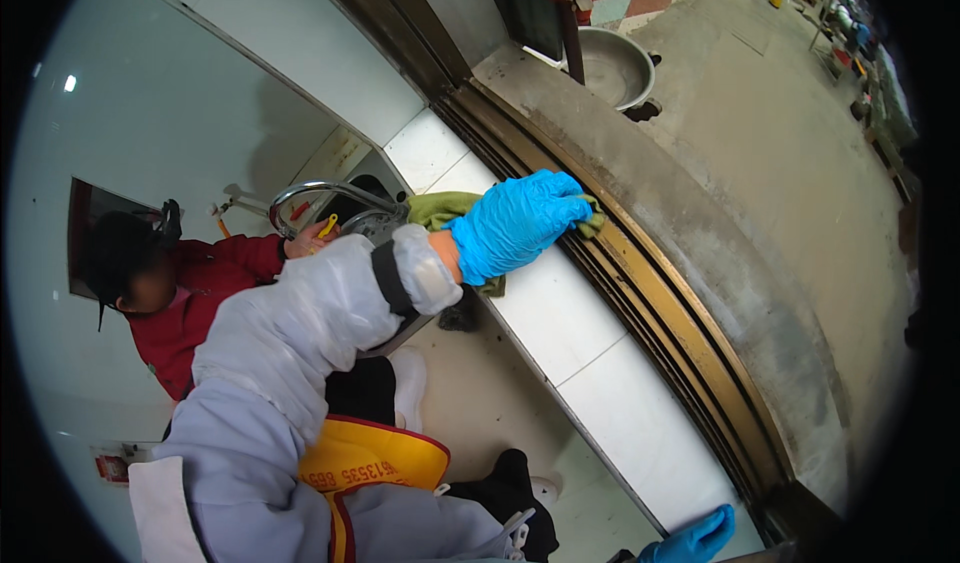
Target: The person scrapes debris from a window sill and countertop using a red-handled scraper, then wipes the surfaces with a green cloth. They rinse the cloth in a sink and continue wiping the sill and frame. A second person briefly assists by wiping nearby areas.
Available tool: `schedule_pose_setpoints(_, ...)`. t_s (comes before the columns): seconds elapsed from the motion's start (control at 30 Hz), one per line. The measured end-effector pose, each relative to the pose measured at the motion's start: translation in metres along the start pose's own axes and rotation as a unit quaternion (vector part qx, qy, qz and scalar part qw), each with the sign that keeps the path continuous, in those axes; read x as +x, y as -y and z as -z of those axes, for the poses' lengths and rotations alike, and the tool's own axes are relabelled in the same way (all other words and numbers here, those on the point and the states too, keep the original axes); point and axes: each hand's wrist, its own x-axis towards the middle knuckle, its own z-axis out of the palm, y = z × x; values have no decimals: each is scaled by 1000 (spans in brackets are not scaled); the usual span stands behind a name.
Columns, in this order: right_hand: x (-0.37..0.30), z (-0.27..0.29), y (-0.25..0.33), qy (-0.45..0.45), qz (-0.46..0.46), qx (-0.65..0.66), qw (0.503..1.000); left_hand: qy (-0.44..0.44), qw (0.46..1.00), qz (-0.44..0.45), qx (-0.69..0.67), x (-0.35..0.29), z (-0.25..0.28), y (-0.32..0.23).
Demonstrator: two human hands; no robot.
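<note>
My left hand (pixel 515 225), in a blue glove with a white sleeve, presses down on a green cloth (pixel 446 209) and its fingers curl over the cloth's far end. The cloth lies on a white tiled sill (pixel 560 313), right against the brown-gold window track (pixel 680 323). My right hand (pixel 692 540), also in a blue glove, shows only partly at the lower edge. It rests near the sill's close end with its fingers apart and nothing in it.
Another person in a red jacket (pixel 190 293) stands at the left by a curved metal tap (pixel 320 195), one hand near it. Beyond the track lie a concrete ledge (pixel 720 253) and a metal basin (pixel 612 67). A yellow apron (pixel 365 463) is below.
</note>
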Motion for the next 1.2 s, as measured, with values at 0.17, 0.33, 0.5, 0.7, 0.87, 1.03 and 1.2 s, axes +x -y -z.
schedule_pose_setpoints(0.17, -1, 1, -6, -5, 18, 11, 1000, -20, 984, -5, 179, 22, 70, 83)
schedule_pose_setpoints(0.33, -2, -2, -8, -7, 10, 15, 1000, 143, 915, 277, 257, -2, 44, 146)
schedule_pose_setpoints(0.5, -1, 2, -1, 6, 22, -10, 1000, 79, 902, 335, 262, 0, 21, 153)
schedule_pose_setpoints(0.7, 0, 3, 8, 4, -6, -4, 1000, 94, 984, 101, 115, 11, 63, 133)
schedule_pose_setpoints(0.87, 1, 3, 11, 14, -17, -8, 1000, 109, 922, 295, 228, 27, 41, 168)
schedule_pose_setpoints(1.03, 0, 0, 8, -11, 18, 6, 1000, 62, 912, 271, 302, 21, 16, 191)
schedule_pose_setpoints(1.2, -1, 0, 9, -9, 6, 7, 1000, 58, 955, 243, 161, 37, 10, 119)
